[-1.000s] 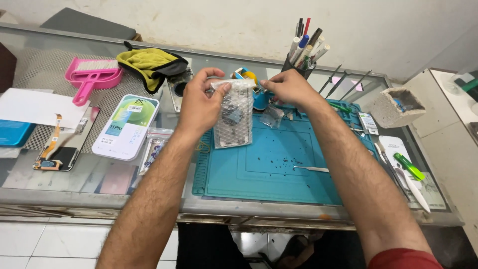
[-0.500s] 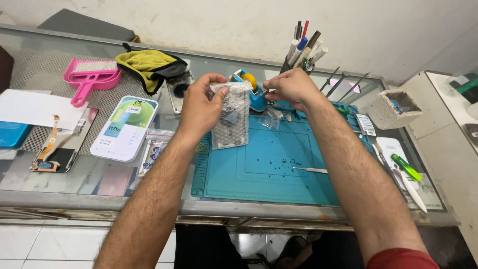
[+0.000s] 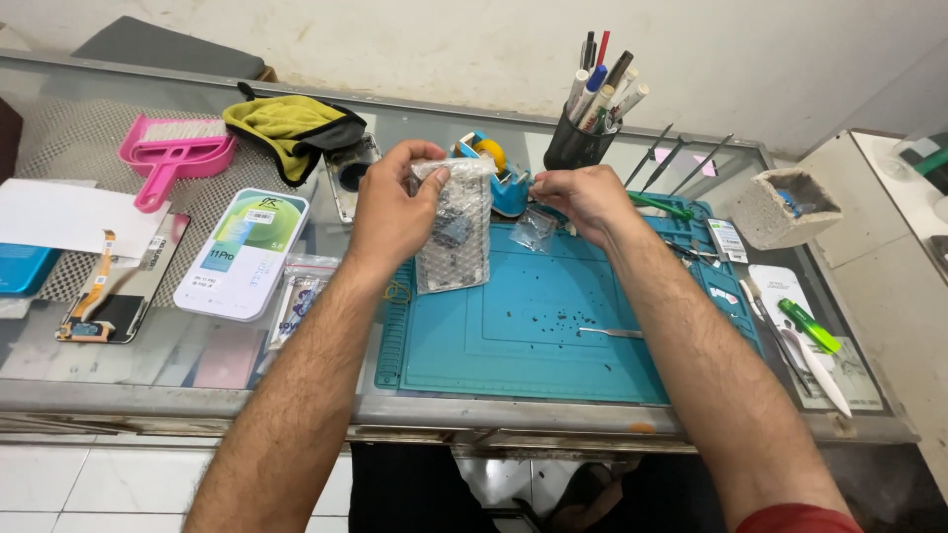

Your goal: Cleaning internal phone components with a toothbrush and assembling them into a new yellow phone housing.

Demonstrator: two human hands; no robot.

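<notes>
Bubble-wrap pouch (image 3: pixel 452 229) with dark part inside hangs from left hand (image 3: pixel 392 212)'s clenched grip; right hand (image 3: pixel 583 200)'s unclear.

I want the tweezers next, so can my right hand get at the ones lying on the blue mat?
Probably yes. The right hand holds nothing bulky, and the tweezers lie in the open on the blue mat, nothing between.

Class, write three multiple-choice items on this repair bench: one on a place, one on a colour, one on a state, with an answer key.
1. Where does the pink dustpan lie?
A. far left of the bench
B. on the teal mat
C. by the pen cup

2. What colour is the work mat?
A. red
B. teal
C. white

3. What does the left hand do?
A. lies flat
B. holds a bubble-wrap pouch
C. grips a pen

Key: 1 A, it sits beside the yellow cloth. 2 B, plainly teal. 3 B, fingers pinch its top.
</notes>
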